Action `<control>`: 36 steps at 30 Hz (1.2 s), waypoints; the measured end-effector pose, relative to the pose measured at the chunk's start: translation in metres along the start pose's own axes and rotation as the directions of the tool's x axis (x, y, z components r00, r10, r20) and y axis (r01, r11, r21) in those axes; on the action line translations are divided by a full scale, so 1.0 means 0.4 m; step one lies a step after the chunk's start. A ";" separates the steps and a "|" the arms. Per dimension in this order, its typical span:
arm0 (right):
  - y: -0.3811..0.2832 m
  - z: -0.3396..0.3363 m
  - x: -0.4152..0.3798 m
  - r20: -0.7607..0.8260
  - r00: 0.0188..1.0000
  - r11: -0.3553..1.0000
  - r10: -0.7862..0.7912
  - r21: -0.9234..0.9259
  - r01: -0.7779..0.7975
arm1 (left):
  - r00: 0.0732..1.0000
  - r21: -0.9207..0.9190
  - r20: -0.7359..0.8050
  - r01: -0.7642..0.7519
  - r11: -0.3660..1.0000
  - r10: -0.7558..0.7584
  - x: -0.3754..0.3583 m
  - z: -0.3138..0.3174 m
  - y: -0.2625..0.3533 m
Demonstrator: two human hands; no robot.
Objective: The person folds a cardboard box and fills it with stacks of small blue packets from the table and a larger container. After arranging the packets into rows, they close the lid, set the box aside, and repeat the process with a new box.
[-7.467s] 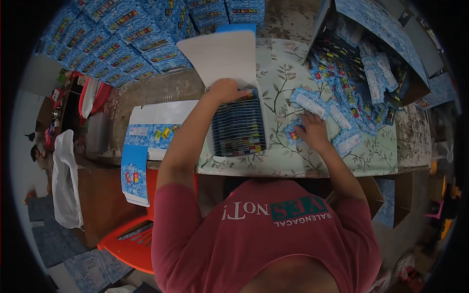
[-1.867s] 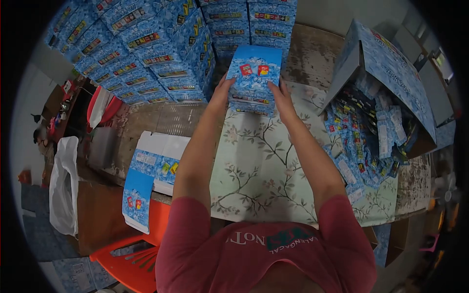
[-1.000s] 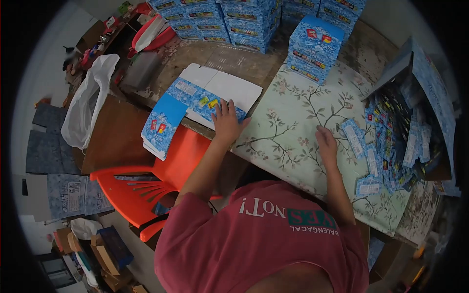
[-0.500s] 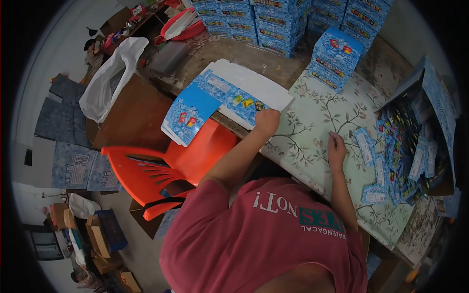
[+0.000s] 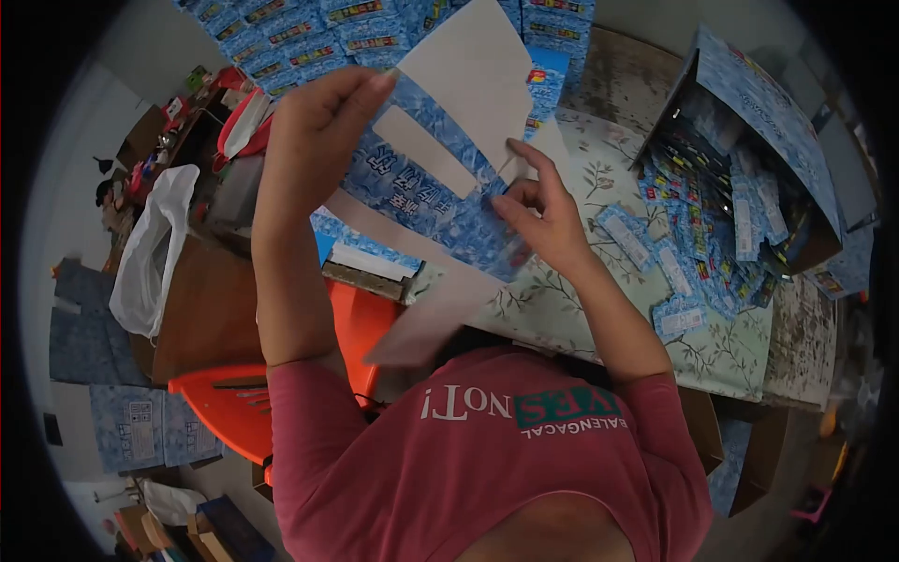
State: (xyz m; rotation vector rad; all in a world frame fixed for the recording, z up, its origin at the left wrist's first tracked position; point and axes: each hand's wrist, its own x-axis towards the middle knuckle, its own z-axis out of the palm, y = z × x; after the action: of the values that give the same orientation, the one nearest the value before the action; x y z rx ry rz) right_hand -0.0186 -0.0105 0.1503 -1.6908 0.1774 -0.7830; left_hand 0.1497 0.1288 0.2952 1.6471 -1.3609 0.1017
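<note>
An unfolded cardboard box blank (image 5: 412, 192), printed in blue ice pattern with white flaps, is raised in front of me over the table. My left hand (image 5: 323, 131) pinches its upper left edge between thumb and fingers. At its right side my right hand (image 5: 548, 215) grips the edge, thumb on the printed face and forefinger stretched along the white flap. The lower flap is blurred by motion. Behind the blank, more flat printed card (image 5: 375, 258) lies at the table edge, partly hidden. One blue box (image 5: 551, 70) stands partly covered by the raised blank.
Blue boxes (image 5: 365, 33) are stacked at the back. On the right, a tipped carton (image 5: 768, 140) spills several blue packets (image 5: 679, 267) onto the flowered tablecloth (image 5: 562, 328). An orange chair (image 5: 225, 403) and a white bag (image 5: 154, 262) are at the left.
A box blank has been lifted off the pile, and both my hands now hold it. My right hand has come from the tablecloth to its edge. The view has shifted.
</note>
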 end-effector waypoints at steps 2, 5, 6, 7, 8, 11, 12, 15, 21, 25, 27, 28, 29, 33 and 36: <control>-0.044 -0.010 -0.002 0.000 0.998 0.997 0.061 -0.052 -0.061 | 0.996 0.034 -0.055 -0.061 0.998 0.063 0.012 0.023 0.011; -0.028 -0.040 0.011 0.007 0.985 0.985 0.171 0.024 -0.171 | 0.935 0.294 -0.113 -0.290 0.911 0.335 0.018 0.067 0.047; -0.015 -0.064 0.018 -0.010 0.996 0.986 0.093 0.136 -0.091 | 0.839 0.496 -0.078 -0.436 0.751 0.539 0.016 0.085 0.066; -0.002 -0.086 0.019 -0.035 0.999 0.970 0.017 0.242 -0.008 | 0.840 0.483 -0.077 -0.440 0.757 0.537 0.009 0.102 0.087; 0.009 -0.103 0.015 -0.073 0.994 0.954 -0.079 0.283 0.097 | 0.797 0.482 -0.018 -0.522 0.703 0.603 -0.001 0.120 0.111; 0.081 -0.175 -0.074 -0.084 0.996 0.994 0.043 0.106 -0.034 | 0.784 0.444 0.124 -0.592 0.673 0.608 -0.018 0.220 0.110; 0.096 -0.199 -0.121 -0.123 0.980 0.987 0.155 0.059 -0.149 | 0.814 0.424 0.207 -0.574 0.700 0.542 -0.031 0.270 0.084; 0.147 -0.303 -0.304 -0.221 0.895 0.908 0.388 -0.073 -0.412 | 0.891 0.245 0.301 -0.416 0.876 0.340 -0.129 0.467 -0.072; 0.208 -0.347 -0.539 -0.398 0.817 0.695 0.417 -0.439 -0.569 | 0.792 0.071 0.610 -0.030 0.997 -0.019 -0.387 0.711 -0.344; -0.037 -0.263 -0.417 -0.436 0.897 0.696 -0.080 -0.668 -0.263 | 0.900 -0.243 0.426 0.208 0.947 -0.089 -0.311 0.571 -0.188; -0.096 -0.234 -0.374 -0.281 0.943 0.591 -0.181 -0.797 -0.124 | 0.957 -0.495 0.285 0.199 0.846 -0.059 -0.281 0.501 -0.124; -0.107 -0.215 -0.359 -0.105 0.959 0.456 -0.262 -0.890 0.027 | 0.957 -0.491 0.282 0.201 0.848 -0.063 -0.283 0.479 -0.107; -0.096 -0.187 -0.347 -0.100 0.960 0.460 -0.263 -0.887 0.034 | 0.973 -0.456 0.230 0.132 0.880 -0.027 -0.294 0.455 -0.092; 0.037 -0.043 -0.317 0.251 0.948 0.468 -0.198 -0.825 0.316 | 0.988 -0.260 0.112 0.128 0.957 -0.102 -0.352 0.435 -0.130; 0.048 0.019 -0.315 0.353 0.927 0.557 -0.127 -0.748 0.361 | 0.967 -0.124 0.004 0.254 0.959 -0.256 -0.397 0.442 -0.254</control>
State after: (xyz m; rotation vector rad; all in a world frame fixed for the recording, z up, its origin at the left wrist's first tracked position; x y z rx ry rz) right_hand -0.1047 0.0544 0.0817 -2.7404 0.1115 -0.7110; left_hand 0.0862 0.1103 0.0453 1.6983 -1.1113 -0.1222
